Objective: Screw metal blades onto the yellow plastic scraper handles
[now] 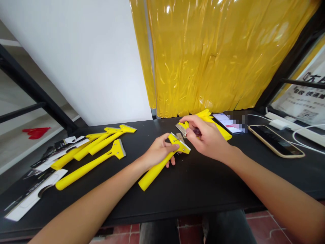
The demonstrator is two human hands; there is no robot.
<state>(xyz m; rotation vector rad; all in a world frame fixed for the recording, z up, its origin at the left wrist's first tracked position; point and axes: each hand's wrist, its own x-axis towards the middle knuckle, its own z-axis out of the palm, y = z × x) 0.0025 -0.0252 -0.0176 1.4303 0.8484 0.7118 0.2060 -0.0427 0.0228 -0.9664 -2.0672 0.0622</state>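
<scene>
My left hand (162, 149) is closed around the head of a yellow scraper (154, 173), whose handle points down and to the left. A metal blade edge shows along the far side of its head. In my right hand (207, 135) is a screwdriver (196, 133) with a dark red handle. Its thin shaft reaches to a screw on the upper part of the scraper head. Behind my right hand lie more yellow scraper parts (220, 128) and a metal blade piece (180, 128), partly hidden by the fingers.
Several yellow scrapers (83, 171) lie at the left of the black table (203, 189), beside black-and-white cards (38, 189). Two phones, one propped screen-up (228, 122) and one in a beige case (275, 140), lie right near white cables and a power strip (297, 128). A yellow plastic curtain (208, 61) hangs behind.
</scene>
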